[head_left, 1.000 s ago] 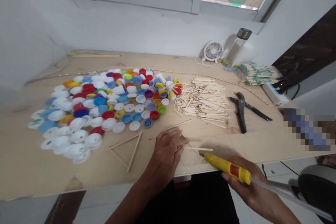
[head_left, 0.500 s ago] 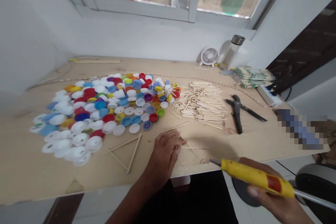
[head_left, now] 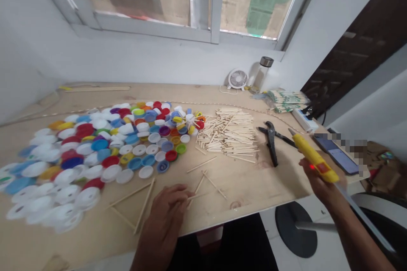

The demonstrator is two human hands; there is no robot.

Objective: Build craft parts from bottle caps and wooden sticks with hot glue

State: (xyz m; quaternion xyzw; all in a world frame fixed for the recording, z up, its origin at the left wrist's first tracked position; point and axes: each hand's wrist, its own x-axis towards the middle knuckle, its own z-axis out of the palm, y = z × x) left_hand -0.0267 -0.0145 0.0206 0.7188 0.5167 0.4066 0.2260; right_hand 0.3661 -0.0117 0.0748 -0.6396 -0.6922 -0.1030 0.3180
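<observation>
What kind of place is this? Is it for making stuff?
Probably yes! It looks like a craft table by a window. There's a pile of colourful plastic caps, a heap of little wooden sticks, and what looks like a yellow glue gun in the right hand.

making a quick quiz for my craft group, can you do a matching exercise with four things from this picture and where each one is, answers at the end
Things
1. yellow glue gun
2. stick triangle
3. white fan
4. black pliers

Places
A. near the wall, beside the bottle
B. lying just right of the stick pile
C. held in the right hand
D. on the table, left of the left hand

Right pairs: 1-C, 2-D, 3-A, 4-B
</observation>
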